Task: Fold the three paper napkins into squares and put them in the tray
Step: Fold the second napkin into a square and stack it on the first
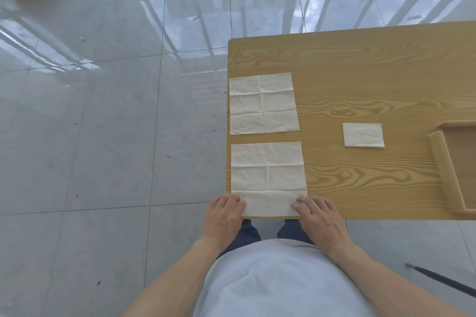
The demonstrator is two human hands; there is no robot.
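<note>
Head view, looking down: a wooden table (360,64) fills the right half of the picture over a pale tiled floor (103,110). At the table's right edge sits a wooden tray (438,152), only partly in view and holding no napkin as far as can be seen. Two napkins lie unfolded along the table's left side: the far napkin (264,103) flat and untouched, the near napkin (268,177) just in front of the person with its crease lines showing. A folded napkin (363,135) rests between these and the tray, near the tray but not in it.

The left hand (224,216) lies spread and flat at the near napkin's near left corner; the right hand (319,216) does the same at the near right corner. Both press or pinch the paper's edge, though whether the corners are actually pinched I cannot tell.

The paper should be very light, soft and easily torn or shifted, so the two near corners look like the best hold, lifted together and laid over along the existing creases.
</note>
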